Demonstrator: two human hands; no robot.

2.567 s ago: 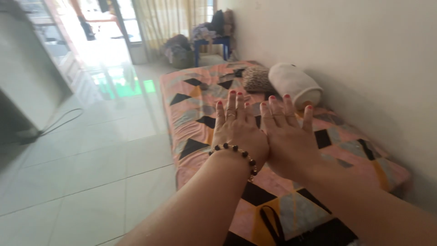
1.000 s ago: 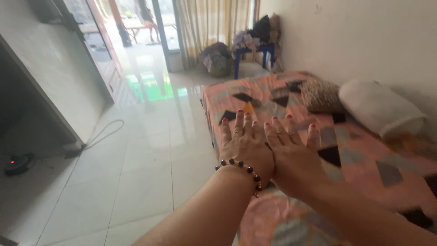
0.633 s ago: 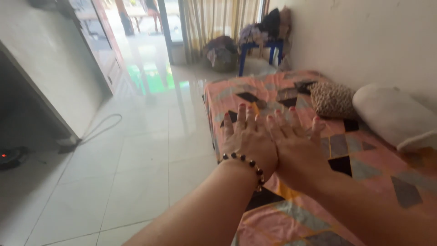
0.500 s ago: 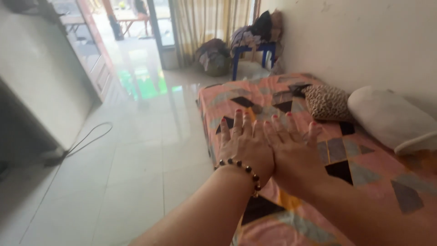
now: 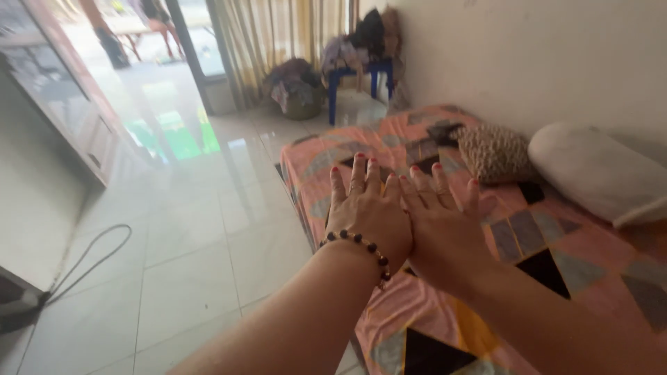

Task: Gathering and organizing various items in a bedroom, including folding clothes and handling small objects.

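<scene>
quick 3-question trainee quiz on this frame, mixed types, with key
1. True or false: the left hand holds a cup.
2. Which wrist wears the beaded bracelet? A left, B right
3. Fill in: the spotted cushion lies on the patterned ____.

Key: 1 false, both hands are empty, fingers spread, right hand beside the left. 2 A. 3 mattress.

pink patchwork bedspread (image 5: 556,243), spotted brown cushion (image 5: 495,153)

glossy floor tiles (image 5: 187,229), cloth mattress cover (image 5: 556,243)
</scene>
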